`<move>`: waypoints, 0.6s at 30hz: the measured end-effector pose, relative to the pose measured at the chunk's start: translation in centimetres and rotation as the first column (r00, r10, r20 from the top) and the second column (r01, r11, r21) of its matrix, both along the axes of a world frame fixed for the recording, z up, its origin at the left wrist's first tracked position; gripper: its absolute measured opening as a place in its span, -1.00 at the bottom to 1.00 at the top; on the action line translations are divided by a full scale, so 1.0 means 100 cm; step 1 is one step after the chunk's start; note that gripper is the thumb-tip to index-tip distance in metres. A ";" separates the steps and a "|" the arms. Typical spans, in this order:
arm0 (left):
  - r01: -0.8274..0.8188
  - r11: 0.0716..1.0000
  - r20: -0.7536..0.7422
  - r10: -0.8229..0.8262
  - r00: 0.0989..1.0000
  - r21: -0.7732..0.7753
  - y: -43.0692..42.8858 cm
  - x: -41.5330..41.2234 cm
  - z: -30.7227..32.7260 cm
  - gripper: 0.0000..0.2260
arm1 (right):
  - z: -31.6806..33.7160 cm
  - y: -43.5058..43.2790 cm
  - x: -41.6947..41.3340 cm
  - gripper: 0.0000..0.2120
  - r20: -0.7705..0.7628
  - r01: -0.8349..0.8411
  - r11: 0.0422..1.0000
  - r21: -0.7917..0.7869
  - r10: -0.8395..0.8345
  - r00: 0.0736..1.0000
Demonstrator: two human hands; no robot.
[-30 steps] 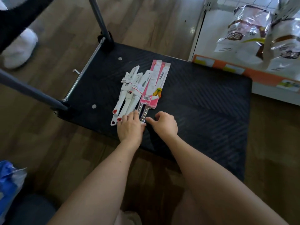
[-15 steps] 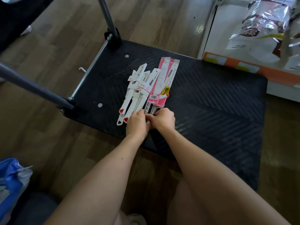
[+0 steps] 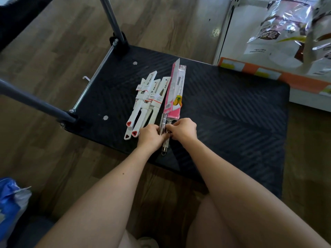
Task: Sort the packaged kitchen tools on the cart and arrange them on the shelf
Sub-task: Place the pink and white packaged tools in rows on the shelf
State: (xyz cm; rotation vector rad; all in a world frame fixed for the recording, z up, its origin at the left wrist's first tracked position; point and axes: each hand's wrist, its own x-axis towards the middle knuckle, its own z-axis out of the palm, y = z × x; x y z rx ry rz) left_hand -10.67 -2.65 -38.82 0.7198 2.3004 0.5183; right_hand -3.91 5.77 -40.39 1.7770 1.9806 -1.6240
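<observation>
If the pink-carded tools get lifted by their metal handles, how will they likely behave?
The pink-carded tools probably lift stiffly: a steel tool shows through the card. The thin card tops, one looking lifted, may flex. The round, shiny steel handles could slip or roll.

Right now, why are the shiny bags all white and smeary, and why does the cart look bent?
Head view: light glares off the plastic bags on the shelf in white patches; head view, they smear near the frame's corner, while the pink packages in the middle look sharp; head view, the wide lens bows the cart at its edges.
</observation>
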 end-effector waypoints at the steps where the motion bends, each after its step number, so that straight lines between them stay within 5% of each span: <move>1: 0.007 1.000 0.020 -0.007 1.000 0.005 0.000 0.000 0.000 -0.83 | -0.001 0.001 0.000 -0.74 -0.007 0.006 1.000 -0.010 -0.006 1.000; 10: -0.092 0.986 0.371 0.033 0.928 0.141 0.001 -0.003 0.006 -0.81 | 0.008 0.011 0.014 -0.69 -0.100 0.014 0.977 -0.214 -0.036 0.994; 18: -0.161 0.976 0.374 0.095 0.923 0.149 0.018 0.017 0.034 -0.94 | 0.039 0.015 0.037 -0.75 -0.102 0.156 0.970 -0.184 -0.177 0.979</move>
